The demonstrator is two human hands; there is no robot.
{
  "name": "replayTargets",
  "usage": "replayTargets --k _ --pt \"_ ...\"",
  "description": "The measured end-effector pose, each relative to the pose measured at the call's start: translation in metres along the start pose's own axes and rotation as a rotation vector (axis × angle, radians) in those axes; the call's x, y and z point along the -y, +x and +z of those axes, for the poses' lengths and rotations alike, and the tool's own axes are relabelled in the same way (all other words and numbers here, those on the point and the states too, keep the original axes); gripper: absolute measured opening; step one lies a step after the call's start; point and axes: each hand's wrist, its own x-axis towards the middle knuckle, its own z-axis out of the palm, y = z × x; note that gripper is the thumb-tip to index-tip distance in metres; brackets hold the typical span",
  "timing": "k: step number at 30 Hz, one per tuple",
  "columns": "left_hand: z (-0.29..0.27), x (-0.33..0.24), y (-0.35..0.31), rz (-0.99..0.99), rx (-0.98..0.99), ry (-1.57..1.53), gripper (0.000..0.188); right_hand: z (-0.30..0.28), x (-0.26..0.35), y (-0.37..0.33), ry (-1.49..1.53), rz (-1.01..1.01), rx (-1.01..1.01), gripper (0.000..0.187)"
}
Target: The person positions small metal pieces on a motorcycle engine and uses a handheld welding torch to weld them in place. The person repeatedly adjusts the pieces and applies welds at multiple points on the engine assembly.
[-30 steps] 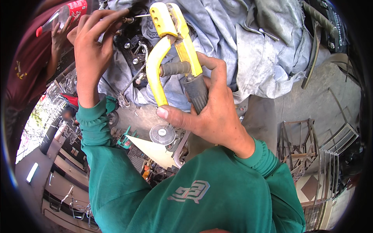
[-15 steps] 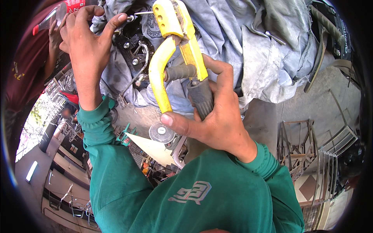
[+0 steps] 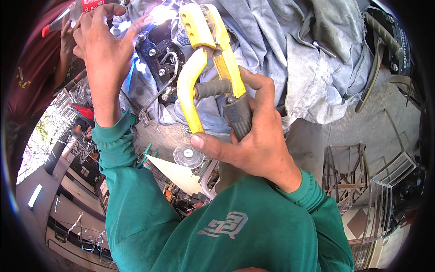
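Note:
My right hand (image 3: 263, 140) is wrapped round the dark grip of a yellow welding electrode holder (image 3: 185, 86), with the thumb on its lever. The holder's jaws point away from me, and a bright white arc (image 3: 161, 14) glares just left of them, washing out the spot beneath. Close to that glare, my left hand (image 3: 106, 50) is raised with thumb and fingers apart and holds nothing I can see. Below the arc lies a black metal part (image 3: 161, 59) with several shiny bolts and a bent thin pipe, partly surrounded by a grey cloth (image 3: 303, 77).
At the upper left, another person's hand (image 3: 66, 40) is beside a clear bottle (image 3: 61, 20) with a red cap and label. A small metal rod (image 3: 324, 49) rests on the cloth. Metal frames (image 3: 346, 172) stand at right; a white fan (image 3: 188, 156) is below my hands.
A bright arc has lit up left of the holder's jaws. The holder and my right hand have shifted slightly right and down; my left hand has moved a little right.

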Motion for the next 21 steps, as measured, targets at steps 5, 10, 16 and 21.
replayTargets --k 5,10,16,21 --pt "-0.0017 0.0066 0.0011 0.130 -0.034 0.112 0.058 0.0003 -0.0003 -0.0003 -0.076 -0.028 -0.007 0.107" --pt "0.0017 0.0081 -0.0002 -0.004 -0.007 -0.083 0.056 -0.0014 0.0031 -0.0007 -0.054 0.061 0.003 0.108" --pt "-0.0018 0.0072 0.0004 0.068 -0.032 0.185 0.057 0.0013 0.0027 0.0000 -0.079 0.019 -0.010 0.106" --pt "-0.0020 0.0074 -0.0035 0.094 -0.087 0.196 0.056 0.0026 0.0007 0.0010 -0.057 -0.007 -0.027 0.106"
